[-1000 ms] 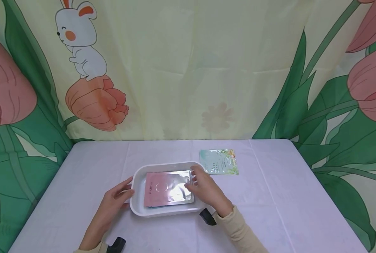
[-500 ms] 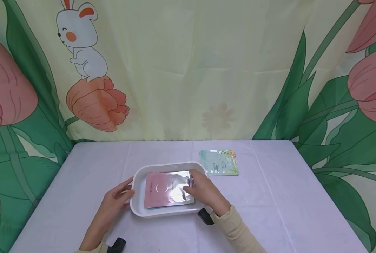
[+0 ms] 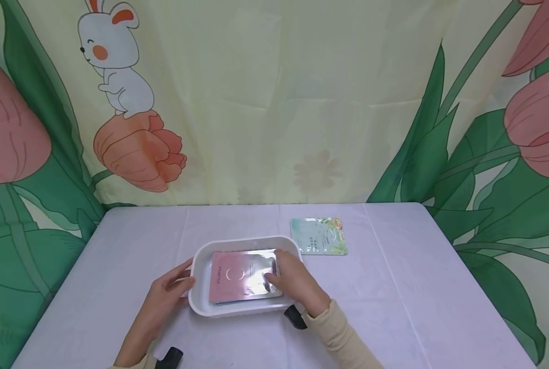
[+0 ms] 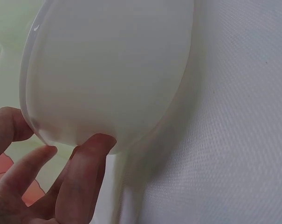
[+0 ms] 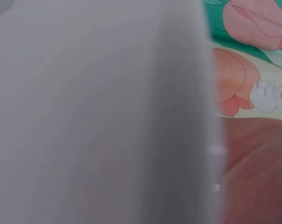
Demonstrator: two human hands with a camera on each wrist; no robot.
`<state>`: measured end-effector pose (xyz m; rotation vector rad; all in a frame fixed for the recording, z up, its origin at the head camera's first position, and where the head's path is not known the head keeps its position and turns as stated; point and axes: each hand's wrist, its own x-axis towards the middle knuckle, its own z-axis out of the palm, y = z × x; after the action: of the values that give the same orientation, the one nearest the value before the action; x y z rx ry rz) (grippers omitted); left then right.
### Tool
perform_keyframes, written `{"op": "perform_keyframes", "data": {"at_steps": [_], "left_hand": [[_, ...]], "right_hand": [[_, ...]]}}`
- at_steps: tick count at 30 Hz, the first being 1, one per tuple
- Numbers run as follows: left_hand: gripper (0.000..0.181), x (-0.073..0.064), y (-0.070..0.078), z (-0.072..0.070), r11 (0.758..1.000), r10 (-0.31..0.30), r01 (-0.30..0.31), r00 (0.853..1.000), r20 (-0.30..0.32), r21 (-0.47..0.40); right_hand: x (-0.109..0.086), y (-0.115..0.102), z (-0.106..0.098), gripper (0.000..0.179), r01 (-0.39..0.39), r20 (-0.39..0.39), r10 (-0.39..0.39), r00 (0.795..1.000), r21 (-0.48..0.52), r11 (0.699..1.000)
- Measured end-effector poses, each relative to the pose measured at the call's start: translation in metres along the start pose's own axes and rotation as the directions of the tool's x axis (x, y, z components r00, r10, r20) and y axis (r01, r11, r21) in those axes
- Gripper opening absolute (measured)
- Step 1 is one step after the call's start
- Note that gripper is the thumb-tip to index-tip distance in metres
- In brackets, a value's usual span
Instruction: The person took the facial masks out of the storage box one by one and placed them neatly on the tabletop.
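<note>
A white tray point(image 3: 199, 302) lies on the table with a pink-and-silver sheet mask packet point(image 3: 230, 287) flat inside it. A thin blue edge below the pink packet hints at another one underneath. My left hand point(image 3: 163, 292) holds the tray's left end; in the left wrist view its thumb point(image 4: 87, 172) presses the outer wall and other fingertips meet the rim. Reaching over the tray's right end, my right hand point(image 3: 299, 282) grips the pink packet's right edge, thumb on top, other fingers mostly hidden. The right wrist view is filled mostly by the blurred tray wall.
A green floral sheet mask packet point(image 3: 319, 237) lies on the white-covered table point(image 3: 385, 307), just behind the tray's right end. Behind the table hangs a curtain point(image 3: 274, 128) printed with tulips and a rabbit.
My right hand has shifted slightly left and down onto the pink packet's right edge, its fingers closing there. The left hand and the tray stay put.
</note>
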<state>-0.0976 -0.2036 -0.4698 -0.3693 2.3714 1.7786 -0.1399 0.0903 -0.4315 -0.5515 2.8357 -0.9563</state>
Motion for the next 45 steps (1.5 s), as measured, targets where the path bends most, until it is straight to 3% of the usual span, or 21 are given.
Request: {"op": "perform_keyframes", "data": {"at_steps": [7,18,32,45], "left_hand": [[0.056,-0.001,0.002,0.000,1.000,0.008,-0.008,1.000,-0.002,-0.001],[0.056,-0.002,0.004,0.000,1.000,0.026,-0.026,1.000,0.002,-0.017],[0.057,-0.001,0.001,0.000,1.000,0.028,-0.028,1.000,-0.002,-0.005],[0.057,-0.003,0.002,-0.001,0.999,0.029,-0.029,1.000,0.006,-0.020]], "right_hand": [[-0.001,-0.002,0.005,0.022,0.001,-0.032,-0.002,0.999,-0.041,0.999],[-0.004,-0.003,0.011,0.034,0.006,-0.038,-0.010,0.999,-0.097,0.995],[-0.004,-0.003,0.016,0.071,-0.073,-0.020,0.073,0.997,0.019,0.997],[-0.003,-0.003,0.019,0.073,-0.041,-0.042,0.042,0.998,0.017,0.999]]}}
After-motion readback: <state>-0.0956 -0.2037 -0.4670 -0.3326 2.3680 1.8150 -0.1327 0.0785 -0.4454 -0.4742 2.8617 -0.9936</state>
